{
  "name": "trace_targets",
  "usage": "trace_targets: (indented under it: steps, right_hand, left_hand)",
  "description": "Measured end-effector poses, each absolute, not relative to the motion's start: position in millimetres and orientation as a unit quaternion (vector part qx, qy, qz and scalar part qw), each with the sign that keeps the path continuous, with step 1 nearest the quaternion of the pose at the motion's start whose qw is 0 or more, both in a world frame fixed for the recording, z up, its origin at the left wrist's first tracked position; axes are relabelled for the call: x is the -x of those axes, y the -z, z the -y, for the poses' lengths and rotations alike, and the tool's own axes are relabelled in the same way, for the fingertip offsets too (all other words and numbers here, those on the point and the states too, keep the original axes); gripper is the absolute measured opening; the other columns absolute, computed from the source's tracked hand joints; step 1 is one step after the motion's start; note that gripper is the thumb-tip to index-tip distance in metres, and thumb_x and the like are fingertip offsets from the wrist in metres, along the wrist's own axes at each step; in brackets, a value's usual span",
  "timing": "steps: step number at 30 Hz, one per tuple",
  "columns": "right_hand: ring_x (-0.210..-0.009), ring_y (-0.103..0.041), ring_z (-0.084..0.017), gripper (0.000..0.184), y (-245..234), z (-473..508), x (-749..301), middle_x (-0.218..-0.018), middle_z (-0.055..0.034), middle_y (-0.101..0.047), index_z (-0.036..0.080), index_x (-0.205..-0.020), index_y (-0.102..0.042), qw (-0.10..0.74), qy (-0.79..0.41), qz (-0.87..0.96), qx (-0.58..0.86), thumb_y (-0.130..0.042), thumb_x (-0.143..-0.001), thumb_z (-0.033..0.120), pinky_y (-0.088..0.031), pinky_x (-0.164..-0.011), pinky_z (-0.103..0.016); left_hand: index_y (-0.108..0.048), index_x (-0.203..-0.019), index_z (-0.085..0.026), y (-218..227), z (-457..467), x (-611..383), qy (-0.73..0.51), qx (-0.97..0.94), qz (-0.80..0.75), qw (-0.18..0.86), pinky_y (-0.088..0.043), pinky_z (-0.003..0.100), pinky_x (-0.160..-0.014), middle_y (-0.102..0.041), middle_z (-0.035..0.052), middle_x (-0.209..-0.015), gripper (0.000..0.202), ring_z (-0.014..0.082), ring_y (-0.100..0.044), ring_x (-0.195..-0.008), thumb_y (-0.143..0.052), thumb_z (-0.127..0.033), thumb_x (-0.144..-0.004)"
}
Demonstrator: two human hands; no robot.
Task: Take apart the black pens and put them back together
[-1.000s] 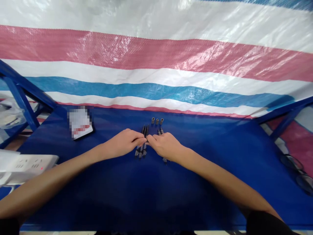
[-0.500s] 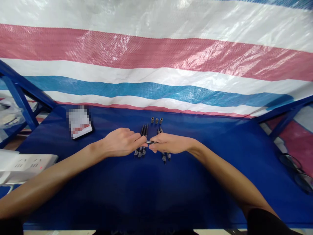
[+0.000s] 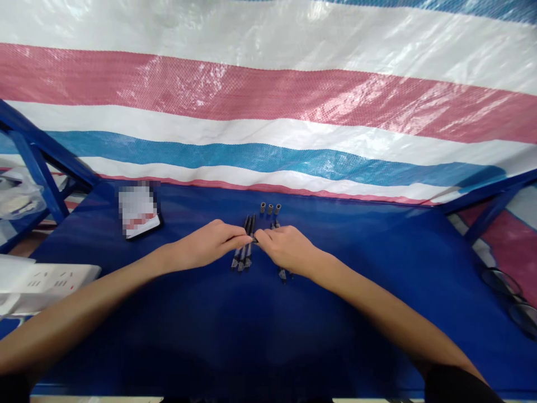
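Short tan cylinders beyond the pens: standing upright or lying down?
Upright: the three cylinders stand on end on the blue table, dark round tops showing.

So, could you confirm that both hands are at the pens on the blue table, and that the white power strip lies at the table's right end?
Not quite: in the head view, the white power strip lies at the left end of the blue table, not the right. The rest stands: the left hand and right hand are at the pens.

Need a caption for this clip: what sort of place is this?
Probably a makeshift workstation for small hand assembly: a striped woven tarpaulin hangs behind a blue-framed bench with a blue cover, a power strip sits at its edge, and dark pens lie in a small group.
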State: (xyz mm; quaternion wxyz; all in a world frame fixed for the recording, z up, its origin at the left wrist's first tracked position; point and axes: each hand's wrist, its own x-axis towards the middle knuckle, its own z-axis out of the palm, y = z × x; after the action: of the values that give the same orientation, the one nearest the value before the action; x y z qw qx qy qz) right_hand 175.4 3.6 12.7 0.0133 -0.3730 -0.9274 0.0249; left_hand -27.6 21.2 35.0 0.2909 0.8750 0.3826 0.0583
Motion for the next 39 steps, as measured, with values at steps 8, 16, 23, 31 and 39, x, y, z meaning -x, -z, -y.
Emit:
trace_targets:
  steps: [8,16,23,31,39]
  right_hand:
    - [-0.048,-0.037,-0.008,0.027,-36.4,-13.4,-183.9,-0.059,0.0036,-0.046,0.015,-0.082,-0.051,0.026,-0.264,0.907,0.326,-0.037,-0.098,0.032,-0.025,-0.05,-0.025]
    - [-0.049,-0.042,-0.006,0.029,-41.1,-20.7,-196.2,-0.059,0.0066,-0.043,0.015,-0.083,-0.054,0.023,-0.561,0.779,0.279,-0.041,-0.097,0.037,-0.037,-0.05,-0.02]
    - [-0.058,-0.046,-0.009,0.032,-31.3,-19.8,-193.9,-0.068,0.0022,-0.051,0.015,-0.085,-0.057,0.057,-0.388,0.859,0.33,-0.039,-0.098,0.038,-0.036,-0.056,-0.023]
    - [-0.068,-0.054,-0.015,0.038,-11.5,-14.4,-186.4,-0.081,-0.0077,-0.062,0.012,-0.097,-0.057,0.111,0.007,0.94,0.321,-0.025,-0.102,0.032,-0.035,-0.062,-0.028]
    - [-0.049,-0.035,-0.009,0.03,-23.5,-18.1,-196.9,-0.059,0.0051,-0.043,0.016,-0.098,-0.052,0.074,-0.208,0.923,0.315,-0.031,-0.101,0.038,-0.025,-0.052,-0.024]
  left_hand:
    - [-0.056,-0.077,-0.016,-36.4,-25.8,42.3,-0.088,-0.967,-0.236,0.032,-0.02,0.024,-0.046,-0.054,-0.0025,-0.056,0.041,0.0076,-0.041,-0.044,-0.03,-0.038,-0.1]
    - [-0.054,-0.076,-0.017,-43.4,-20.4,40.1,-0.161,-0.958,-0.15,-0.183,-0.026,0.025,-0.048,-0.049,-0.0046,-0.052,0.034,0.0079,-0.038,-0.044,-0.035,-0.032,-0.099]
    - [-0.055,-0.075,-0.017,-25.8,-25.5,39.2,-0.149,-0.96,-0.232,-0.05,-0.024,0.024,-0.047,-0.052,-0.0036,-0.055,0.039,0.0082,-0.039,-0.045,-0.033,-0.037,-0.099]
    - [-0.053,-0.069,-0.015,-36.4,-30.3,34.9,-0.097,-0.859,-0.384,0.324,-0.032,0.019,-0.053,-0.045,-0.0045,-0.058,0.046,0.0082,-0.041,-0.054,-0.033,-0.047,-0.095]
    - [-0.062,-0.082,-0.017,-32.5,-35.0,44.7,-0.076,-0.943,-0.296,0.135,-0.029,0.021,-0.052,-0.049,-0.0035,-0.055,0.044,0.0076,-0.041,-0.048,-0.032,-0.045,-0.098]
